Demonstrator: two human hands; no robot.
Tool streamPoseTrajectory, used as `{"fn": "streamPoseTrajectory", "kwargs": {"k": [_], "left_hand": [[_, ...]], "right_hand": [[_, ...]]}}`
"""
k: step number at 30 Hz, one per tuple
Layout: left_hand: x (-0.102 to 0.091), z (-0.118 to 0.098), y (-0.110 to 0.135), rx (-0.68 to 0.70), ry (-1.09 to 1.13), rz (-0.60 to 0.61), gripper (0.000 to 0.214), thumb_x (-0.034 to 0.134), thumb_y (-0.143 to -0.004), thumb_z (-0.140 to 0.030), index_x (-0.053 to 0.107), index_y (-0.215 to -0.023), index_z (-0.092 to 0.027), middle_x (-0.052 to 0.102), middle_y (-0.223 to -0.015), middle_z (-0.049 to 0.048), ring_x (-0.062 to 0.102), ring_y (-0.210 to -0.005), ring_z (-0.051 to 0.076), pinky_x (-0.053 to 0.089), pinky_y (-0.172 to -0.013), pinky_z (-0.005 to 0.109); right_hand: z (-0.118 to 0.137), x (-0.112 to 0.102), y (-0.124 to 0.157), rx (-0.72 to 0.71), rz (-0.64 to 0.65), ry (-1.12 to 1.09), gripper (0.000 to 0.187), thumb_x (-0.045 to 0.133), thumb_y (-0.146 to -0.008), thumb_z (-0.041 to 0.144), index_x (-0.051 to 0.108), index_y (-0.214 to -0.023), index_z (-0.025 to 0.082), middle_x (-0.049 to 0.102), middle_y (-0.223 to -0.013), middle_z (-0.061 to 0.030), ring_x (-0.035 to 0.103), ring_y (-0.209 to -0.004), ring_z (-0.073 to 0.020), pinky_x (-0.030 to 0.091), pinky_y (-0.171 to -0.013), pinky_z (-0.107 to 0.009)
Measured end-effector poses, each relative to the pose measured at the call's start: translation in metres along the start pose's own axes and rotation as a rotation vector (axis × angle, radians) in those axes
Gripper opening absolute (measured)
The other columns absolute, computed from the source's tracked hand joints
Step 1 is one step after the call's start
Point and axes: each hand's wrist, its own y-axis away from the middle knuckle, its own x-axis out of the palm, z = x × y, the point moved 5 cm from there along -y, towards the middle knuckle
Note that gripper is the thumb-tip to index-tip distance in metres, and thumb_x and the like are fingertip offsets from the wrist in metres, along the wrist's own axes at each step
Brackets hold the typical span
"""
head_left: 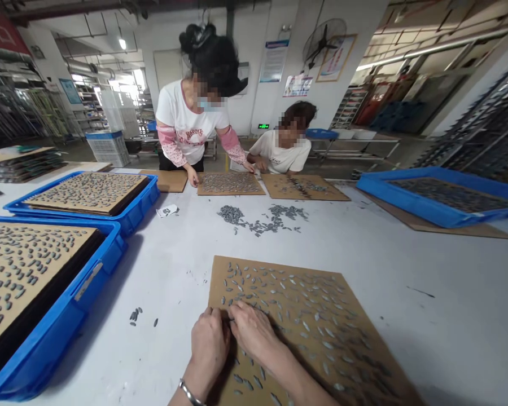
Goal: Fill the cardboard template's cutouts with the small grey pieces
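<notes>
A brown cardboard sheet (347, 338) lies on the white table in front of me, covered with several small grey oval parts (305, 316). My left hand (209, 344) and my right hand (252, 330) rest side by side on its near left part, fingers curled and pinched together over the parts. What the fingertips hold is too small to make out. A bracelet sits on my left wrist.
Two blue crates (68, 321) (139, 206) with part-covered boards stand at the left, another blue tray (406, 200) at the right. A loose pile of grey parts (262, 220) lies mid-table. Two people work on boards (231, 184) at the far edge.
</notes>
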Motion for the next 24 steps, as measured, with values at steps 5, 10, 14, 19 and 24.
{"fn": "streamPoseTrajectory", "kwargs": {"k": [5, 10, 14, 19, 24], "left_hand": [[-0.003, 0.002, -0.001, -0.004, 0.01, 0.006, 0.022, 0.046, -0.093, -0.01, 0.066, -0.1, -0.015, 0.07, -0.1, 0.013, 0.068, -0.089, 0.022, 0.042, -0.076, 0.031], [-0.008, 0.007, -0.003, 0.002, 0.126, -0.024, 0.022, 0.04, -0.1, -0.019, 0.061, -0.094, -0.02, 0.07, -0.096, 0.0101, 0.067, -0.086, 0.021, 0.043, -0.077, 0.03], [-0.014, 0.014, -0.006, 0.0, 0.274, -0.083, 0.024, 0.032, -0.104, -0.026, 0.052, -0.091, -0.023, 0.07, -0.091, 0.0078, 0.065, -0.082, 0.021, 0.044, -0.077, 0.031], [-0.009, 0.018, -0.011, -0.039, 0.247, -0.058, 0.025, 0.03, -0.105, -0.029, 0.048, -0.088, -0.025, 0.07, -0.091, 0.0077, 0.068, -0.087, 0.022, 0.044, -0.078, 0.031], [0.009, 0.026, -0.02, -0.054, 0.148, -0.016, 0.029, 0.027, -0.104, -0.028, 0.055, -0.097, -0.025, 0.072, -0.102, 0.0122, 0.07, -0.099, 0.024, 0.046, -0.084, 0.032]], "right_hand": [[-0.001, 0.008, 0.002, 0.0, -0.035, -0.041, 0.025, 0.051, -0.095, 0.012, 0.073, -0.108, 0.019, 0.074, -0.113, -0.0121, 0.072, -0.106, -0.0259, 0.052, -0.089, -0.033], [-0.042, -0.022, -0.021, -0.001, -0.132, -0.184, 0.02, 0.056, -0.099, 0.026, 0.075, -0.106, 0.022, 0.076, -0.108, -0.0067, 0.071, -0.099, -0.0211, 0.051, -0.084, -0.029], [-0.122, -0.063, -0.071, 0.19, -0.188, -0.139, 0.044, 0.051, -0.103, 0.042, 0.065, -0.134, 0.014, 0.066, -0.136, -0.0171, 0.065, -0.12, -0.0254, 0.046, -0.101, -0.033], [-0.209, -0.08, -0.138, 0.438, -0.187, -0.075, 0.087, 0.056, -0.096, 0.06, 0.035, -0.16, 0.005, 0.025, -0.167, -0.0298, 0.031, -0.153, -0.0401, 0.028, -0.119, -0.045], [-0.233, -0.068, -0.194, 0.53, -0.201, -0.057, 0.097, 0.049, -0.095, 0.072, 0.027, -0.163, 0.005, 0.022, -0.168, -0.0306, 0.026, -0.155, -0.0408, 0.023, -0.12, -0.046]]}}
